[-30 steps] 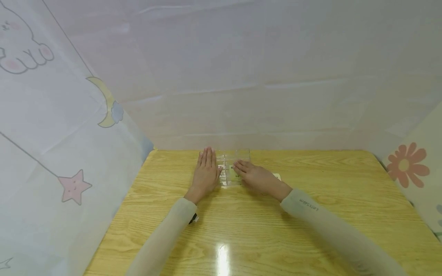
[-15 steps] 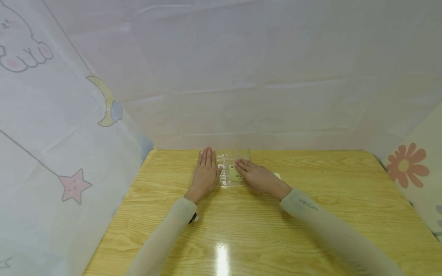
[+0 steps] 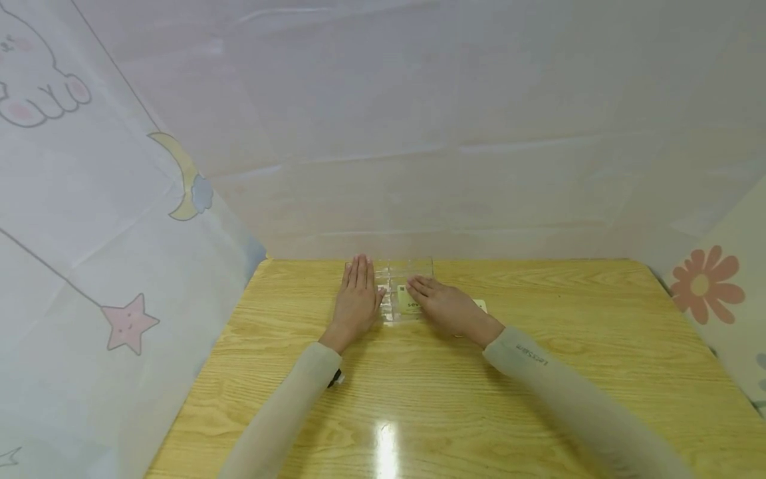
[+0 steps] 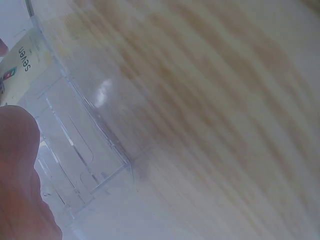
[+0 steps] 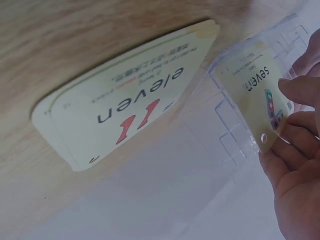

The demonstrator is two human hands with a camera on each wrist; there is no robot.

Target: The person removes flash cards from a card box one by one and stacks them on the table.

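A clear plastic divided box (image 3: pixel 385 269) stands at the table's back edge, with a pale yellow "seven" flashcard (image 5: pixel 260 85) in it. My left hand (image 3: pixel 357 306) lies palm down over the box's left side, fingers straight and pointing away from me. From the right, my right hand (image 3: pixel 445 307) reaches over the box. In the right wrist view, its thumb (image 5: pixel 297 92) and fingers are at the edges of the "seven" flashcard, holding it. The hand hides the card's right part in the head view. A stack of flashcards with "eleven" on top (image 5: pixel 140 100) lies just right of the box.
The wooden table (image 3: pixel 389 386) ends at a hung pale cloth (image 3: pixel 479 133) behind the box. Printed cloth (image 3: pixel 78 219) hangs on the left, and more with an orange flower (image 3: pixel 700 286) on the right.
My right hand has shifted slightly right since a second ago, uncovering more of the yellow card. The card's lettering shows differently in the head view. My left hand has stayed in place.
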